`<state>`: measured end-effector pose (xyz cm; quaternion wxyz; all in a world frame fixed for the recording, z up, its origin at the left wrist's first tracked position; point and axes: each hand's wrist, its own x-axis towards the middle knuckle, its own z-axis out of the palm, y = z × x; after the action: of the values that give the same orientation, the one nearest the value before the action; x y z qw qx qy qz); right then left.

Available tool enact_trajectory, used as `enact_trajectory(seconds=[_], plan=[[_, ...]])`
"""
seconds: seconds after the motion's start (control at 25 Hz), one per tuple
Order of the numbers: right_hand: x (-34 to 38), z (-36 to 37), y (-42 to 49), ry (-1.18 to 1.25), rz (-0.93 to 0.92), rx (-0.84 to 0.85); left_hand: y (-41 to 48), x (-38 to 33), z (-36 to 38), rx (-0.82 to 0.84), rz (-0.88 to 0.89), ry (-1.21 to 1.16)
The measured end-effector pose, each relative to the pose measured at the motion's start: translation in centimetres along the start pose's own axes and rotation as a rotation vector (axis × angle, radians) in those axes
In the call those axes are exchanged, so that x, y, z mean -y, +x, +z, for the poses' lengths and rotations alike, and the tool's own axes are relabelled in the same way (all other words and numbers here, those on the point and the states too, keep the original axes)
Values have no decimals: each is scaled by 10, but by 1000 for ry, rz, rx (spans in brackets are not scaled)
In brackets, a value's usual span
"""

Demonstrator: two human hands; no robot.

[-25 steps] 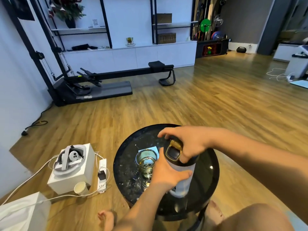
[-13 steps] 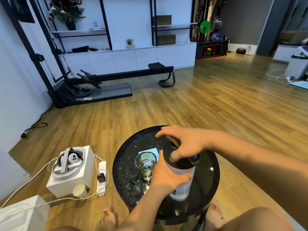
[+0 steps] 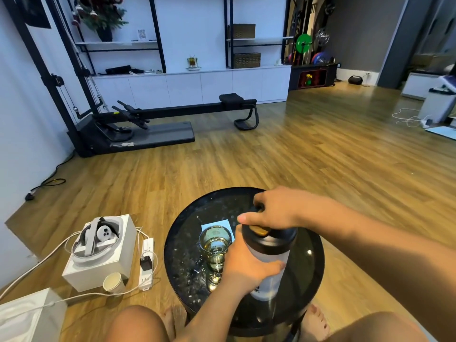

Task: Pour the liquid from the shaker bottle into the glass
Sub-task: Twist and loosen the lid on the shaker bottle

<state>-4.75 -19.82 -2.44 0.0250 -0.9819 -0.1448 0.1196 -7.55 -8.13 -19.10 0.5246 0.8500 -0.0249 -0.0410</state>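
Shaker bottle (image 3: 269, 262) upright near tabletop (image 3: 308, 262) centre, left hand (image 3: 249, 265) gripping its body, right hand (image 3: 274, 212) apparently clasping its lid, glass (image 3: 215, 245) just left, wood floor (image 3: 246, 164) open around.

A round black table (image 3: 311, 257) stands on a wooden floor (image 3: 283, 164); a pale blue square card (image 3: 209, 225) lies near its middle. Off the table's left edge, a white box (image 3: 98, 267) on the floor carries what looks like a white headset (image 3: 96, 238). Just beside the box lie a paper cup (image 3: 112, 282) and a white power strip (image 3: 146, 262). Farther back, a black exercise bench (image 3: 177, 113) stands before white cabinets (image 3: 192, 86) and black-framed shelves (image 3: 158, 40).
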Motion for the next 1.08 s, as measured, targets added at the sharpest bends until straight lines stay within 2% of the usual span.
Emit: enact_trajectory(seconds=[0.16,0.24,0.28,0.36,0.48,0.52,0.56,0.64,0.72,0.92,0.96,1.04,1.08], plan=[[-3,-5,-7,299,-207,124,0,4,0,-3,-8,-8],[-5,-3,-6,264,-174,31,0,4,0,-5,-8,0],[-4,-1,-5,142,-93,-11,1,4,0,-5,-8,5],[-6,5,-1,-26,11,25,2,4,1,1,-22,29],[-6,-1,-1,225,-154,163,2,5,2,-10,-24,13],[-7,-4,-3,264,-193,162,2,5,2,-11,-21,17],[-7,-4,-3,234,-197,112,1,5,1,-12,-15,25],[-5,1,-1,31,-58,-18,0,4,1,-20,6,34],[-3,8,2,-104,72,-11,0,3,0,-24,11,38],[-4,-4,-5,284,-193,122,-2,3,-2,-19,22,-12],[-5,-2,-4,262,-171,67,-2,3,-2,-18,25,-11],[-3,1,-3,19,2,-48,-2,3,-2,-19,28,-8],[-2,3,-2,-64,73,-41,-2,3,-1,-19,24,-8]])
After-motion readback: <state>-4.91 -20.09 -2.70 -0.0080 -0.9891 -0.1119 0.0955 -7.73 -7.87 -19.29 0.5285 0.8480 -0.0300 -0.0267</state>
